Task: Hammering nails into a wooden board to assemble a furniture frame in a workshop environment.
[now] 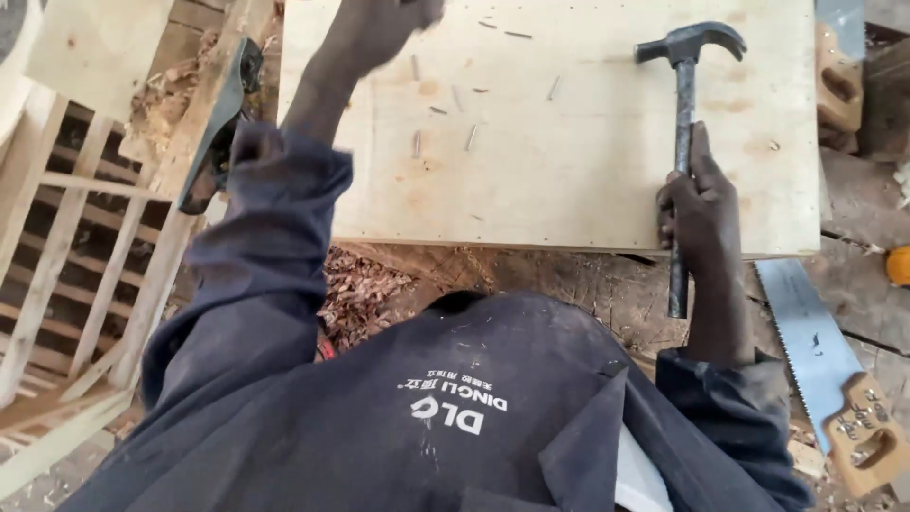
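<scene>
- Rough outdoor workbench (pixel 588 284) of worn timber, wood shavings (pixel 365 289) piled below the centre; a pale plywood sheet (pixel 588 180) lies across the upper middle of the frame.
- Right hand (pixel 700 204), right of centre, clenched round the handle of a claw hammer (pixel 682 142); hammer lies along the sheet, head toward the top edge.
- Left hand (pixel 379 24) at upper centre, blurred and partly cut by the frame; cannot tell whether it grips anything.
- Loose nails (pixel 471 137) scattered on the sheet below the left hand: roughly nine, some too small to be sure of.
- Count: one hammer, one plywood sheet, one handsaw (pixel 815 351) at lower right, one slatted wooden frame (pixel 85 256) at left.
- Risk, my reading: nails lie loose and could roll or bounce off if the sheet is struck; left fingers near the strike spot could be hit; sheet overhangs the bench and may shift.
</scene>
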